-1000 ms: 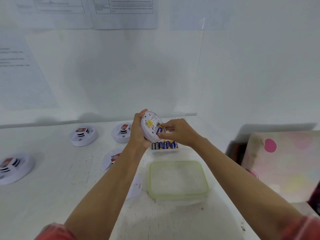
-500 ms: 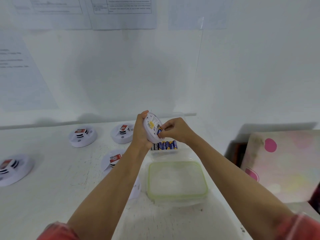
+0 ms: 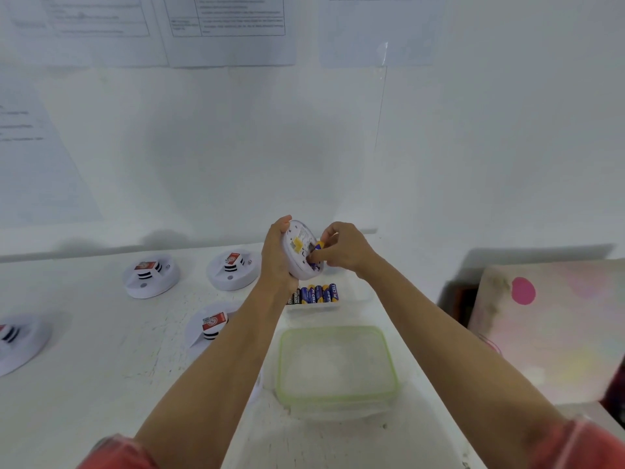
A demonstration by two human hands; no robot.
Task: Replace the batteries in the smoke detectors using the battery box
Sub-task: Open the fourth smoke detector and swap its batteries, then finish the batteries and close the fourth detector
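Soft, washed-out light flattens the white wall [image 3: 236, 147] and table [image 3: 84, 384], shadows faint, edges bowed, the papers' [image 3: 230, 25] print blurred.

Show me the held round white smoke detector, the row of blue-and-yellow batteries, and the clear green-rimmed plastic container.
Round white smoke detector [image 3: 297, 248]: head view, labelled back face.
Row of blue-and-yellow batteries [image 3: 318, 294]: head view, a middle battery.
Clear green-rimmed plastic container [image 3: 338, 363]: head view, top centre.

Short coral-red sleeves [image 3: 115, 451] leave forearms [image 3: 209, 367], left hand [image 3: 275, 258] and right hand [image 3: 345, 248] bare.
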